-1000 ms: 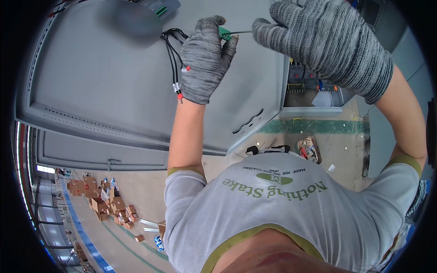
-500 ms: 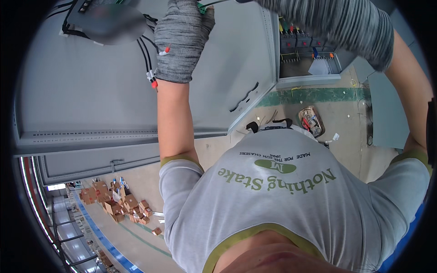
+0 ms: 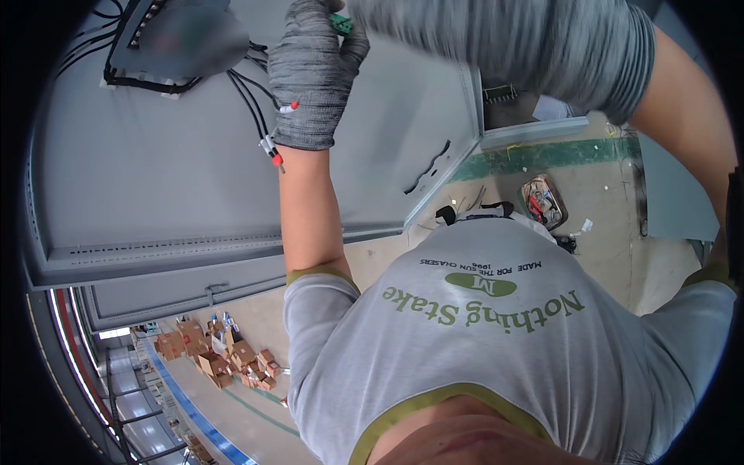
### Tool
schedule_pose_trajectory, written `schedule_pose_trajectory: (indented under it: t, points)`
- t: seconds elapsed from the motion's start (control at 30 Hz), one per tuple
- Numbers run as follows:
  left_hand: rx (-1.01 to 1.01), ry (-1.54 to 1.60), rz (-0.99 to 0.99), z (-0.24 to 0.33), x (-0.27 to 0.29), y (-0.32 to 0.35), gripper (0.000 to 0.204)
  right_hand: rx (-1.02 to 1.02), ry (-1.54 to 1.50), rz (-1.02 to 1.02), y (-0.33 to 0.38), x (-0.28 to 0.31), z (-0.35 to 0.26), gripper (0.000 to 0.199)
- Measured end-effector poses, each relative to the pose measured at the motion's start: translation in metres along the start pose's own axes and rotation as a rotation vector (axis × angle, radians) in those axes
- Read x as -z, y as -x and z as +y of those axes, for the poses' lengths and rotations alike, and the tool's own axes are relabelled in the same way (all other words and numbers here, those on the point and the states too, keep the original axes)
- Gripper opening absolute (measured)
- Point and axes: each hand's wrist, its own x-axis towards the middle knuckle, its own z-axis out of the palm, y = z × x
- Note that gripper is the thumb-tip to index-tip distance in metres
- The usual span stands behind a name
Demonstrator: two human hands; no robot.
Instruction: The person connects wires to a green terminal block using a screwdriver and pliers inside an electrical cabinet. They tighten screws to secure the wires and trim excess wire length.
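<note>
Wearing a grey knitted glove, my left hand (image 3: pixel 311 77) is raised at the upper left of the head view, thumb and fingers closed on a small green terminal connector (image 3: pixel 341 24). My right hand (image 3: pixel 504 43), gloved alike, reaches across from the right to the connector; its fingers are motion-blurred and partly cut off by the top edge, so what they hold is hidden. Black wires (image 3: pixel 252 105) with white sleeves and red tips hang beside my left wrist. Left of that hand, a dark-framed device (image 3: pixel 143 46) with black cables sits on the grey cabinet panel (image 3: pixel 170 163).
An open cabinet compartment (image 3: pixel 508 108) stands behind my right hand. On the floor, a tray of tools and parts (image 3: pixel 544 201) lies near a green stripe (image 3: pixel 554 160). Cardboard boxes (image 3: pixel 225 356) are piled at the lower left. A slotted metal rail (image 3: pixel 178 246) edges the panel.
My right hand has moved left, up to the connector in my left hand; a thin dark shaft seen between them before is now hidden. The whole view has shifted slightly.
</note>
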Motion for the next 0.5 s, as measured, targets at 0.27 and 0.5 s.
schedule_pose_trajectory:
  t: [0.27, 0.5]
  points:
    - [0.073, 0.219, 0.045, 0.064, 0.04, -0.038, 0.033, -0.036, -0.033, -0.033, -0.009, -0.013, 0.014, 0.025]
    - [-0.049, 0.056, -0.035, 0.005, -0.012, -0.016, 0.025, -0.079, -0.01, -0.038, -0.009, -0.003, -0.003, 0.026]
